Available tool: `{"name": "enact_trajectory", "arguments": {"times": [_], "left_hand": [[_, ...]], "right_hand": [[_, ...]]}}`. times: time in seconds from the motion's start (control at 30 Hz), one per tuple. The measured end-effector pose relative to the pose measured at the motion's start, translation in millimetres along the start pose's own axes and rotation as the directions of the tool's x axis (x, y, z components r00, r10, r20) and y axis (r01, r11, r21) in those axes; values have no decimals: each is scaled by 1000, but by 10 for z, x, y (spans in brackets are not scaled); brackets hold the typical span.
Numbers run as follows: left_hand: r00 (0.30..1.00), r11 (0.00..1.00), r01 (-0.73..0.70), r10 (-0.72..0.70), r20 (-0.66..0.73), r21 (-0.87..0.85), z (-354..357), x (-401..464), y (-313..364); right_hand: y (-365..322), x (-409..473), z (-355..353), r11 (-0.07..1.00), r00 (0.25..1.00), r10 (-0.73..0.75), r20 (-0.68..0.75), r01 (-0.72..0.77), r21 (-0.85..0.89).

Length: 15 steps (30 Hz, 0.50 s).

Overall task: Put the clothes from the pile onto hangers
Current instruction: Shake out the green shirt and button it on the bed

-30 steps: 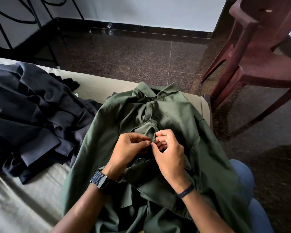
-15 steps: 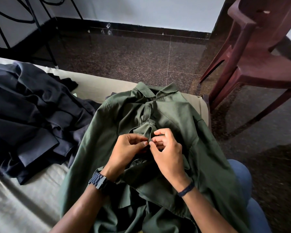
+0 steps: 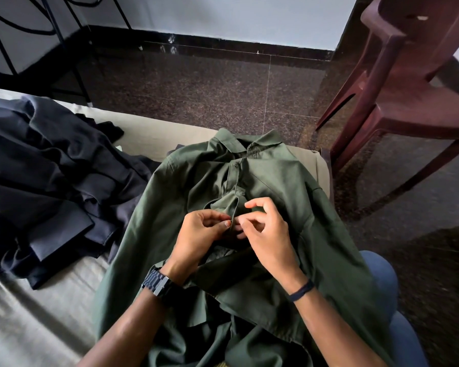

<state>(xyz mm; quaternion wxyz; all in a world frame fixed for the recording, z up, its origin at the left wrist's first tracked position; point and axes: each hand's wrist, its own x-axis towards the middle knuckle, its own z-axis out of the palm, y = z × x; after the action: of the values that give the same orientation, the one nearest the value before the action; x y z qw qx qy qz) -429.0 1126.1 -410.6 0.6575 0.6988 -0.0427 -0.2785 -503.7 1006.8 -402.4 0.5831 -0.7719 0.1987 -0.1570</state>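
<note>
floor (image 3: 223, 96): dark speckled stone tiles, thin pale grout lines, glossy, faint reflections close to the wall
wall (image 3: 223, 17): plain white/pale grey, runs across the top, behind the floor
skirting (image 3: 236, 46): black glossy band along the wall's base, meets the floor
chair (image 3: 398, 83): dark maroon plastic, on the floor right of the bed, only part in view, legs splayed toward the bed corner
metal frame (image 3: 64, 43): thin black bars with curved scrollwork, against the wall at far left, beyond the bed
bed (image 3: 37, 313): beige/grey sheet, wrinkled, edge borders the floor
light: soft daylight, brighter on the wall, floor in shade
</note>
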Motion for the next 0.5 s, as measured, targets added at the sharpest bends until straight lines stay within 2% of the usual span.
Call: {"name": "enact_trajectory", "arguments": {"times": [0.23, 0.37, 0.5], "left_hand": [[996, 986, 84, -77, 55, -146, 31, -25, -38], [997, 985, 63, -54, 60, -161, 73, -63, -35], [1000, 989, -6, 7, 5, -149, 87, -89, -51]], "right_hand": [[42, -4, 17, 994, 997, -76, -24, 74, -85], [32, -10, 16, 989, 992, -119, -34, 116, -95], [24, -20, 31, 990, 991, -126, -46, 123, -76]]}}
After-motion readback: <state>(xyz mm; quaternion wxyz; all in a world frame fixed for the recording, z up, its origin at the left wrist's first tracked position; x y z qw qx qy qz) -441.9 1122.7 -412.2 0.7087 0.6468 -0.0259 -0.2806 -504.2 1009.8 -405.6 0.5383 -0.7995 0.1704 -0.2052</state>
